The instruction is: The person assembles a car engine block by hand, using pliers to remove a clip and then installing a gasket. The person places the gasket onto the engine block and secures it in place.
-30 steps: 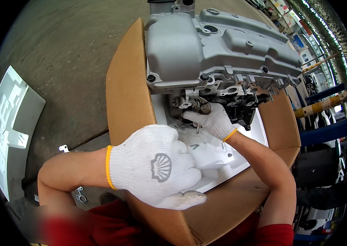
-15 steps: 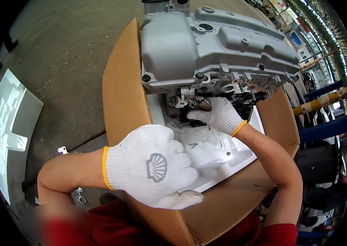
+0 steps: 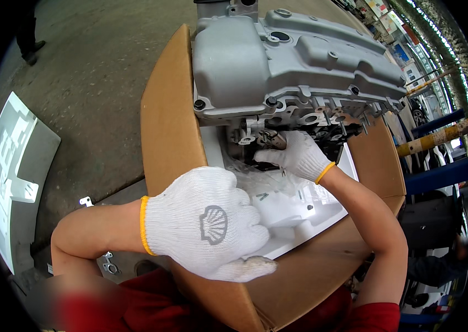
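My left hand, in a white knit glove with a yellow cuff, lies over the rim of the cardboard box. Its fingers bend over the inner side, and the thumb stretches along the near edge. My right hand, gloved the same way, reaches in under the grey cover of an engine. Its thumb points left beside a small metal part. The other fingertips are hidden among dark engine parts, so their grip cannot be seen. Below lies clear plastic film over a white foam liner.
A white panel stands on the floor at the left. Small metal brackets lie left of the box. A person's leg shows at the far left. Blue bars and a yellow pole stand at the right.
The person at the far left shows more of a leg in view. The whole view has shifted slightly; both my hands keep their places on the box and at the engine.
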Demonstrator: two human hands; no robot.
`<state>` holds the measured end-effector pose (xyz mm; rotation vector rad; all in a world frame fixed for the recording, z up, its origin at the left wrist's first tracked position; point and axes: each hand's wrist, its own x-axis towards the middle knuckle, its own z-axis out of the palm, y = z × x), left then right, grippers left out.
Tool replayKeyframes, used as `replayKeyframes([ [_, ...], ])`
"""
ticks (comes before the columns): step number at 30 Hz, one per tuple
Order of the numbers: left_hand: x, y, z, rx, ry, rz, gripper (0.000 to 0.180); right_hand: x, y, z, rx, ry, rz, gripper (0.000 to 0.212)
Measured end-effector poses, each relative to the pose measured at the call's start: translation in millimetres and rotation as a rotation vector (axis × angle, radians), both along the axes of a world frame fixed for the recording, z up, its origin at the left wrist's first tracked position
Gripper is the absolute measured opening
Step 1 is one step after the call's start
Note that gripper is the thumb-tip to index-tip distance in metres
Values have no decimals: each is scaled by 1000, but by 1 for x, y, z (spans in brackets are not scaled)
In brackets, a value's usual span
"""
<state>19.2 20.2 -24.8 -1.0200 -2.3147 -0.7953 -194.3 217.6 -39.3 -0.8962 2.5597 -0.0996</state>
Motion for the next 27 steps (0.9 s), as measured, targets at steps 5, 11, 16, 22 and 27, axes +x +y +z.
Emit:
replayKeyframes([
  [5, 1, 2, -1, 40, 26, -8, 55, -4, 12, -20, -178, 109, 82, 59],
  [11, -1, 2, -2, 16, 0, -17, 55, 12, 11, -49, -533, -320, -208, 49],
  [16, 0, 1, -2, 15, 4, -17, 55, 10, 12, -42, -513, -293, -144, 53],
  [22, 1, 0, -2, 6, 1, -14, 54, -3, 4, -11, -50, 50, 45, 61],
  [27, 2, 0, 3, -24, -9, -1, 55, -2, 19, -60, -532, -64, 6, 50],
])
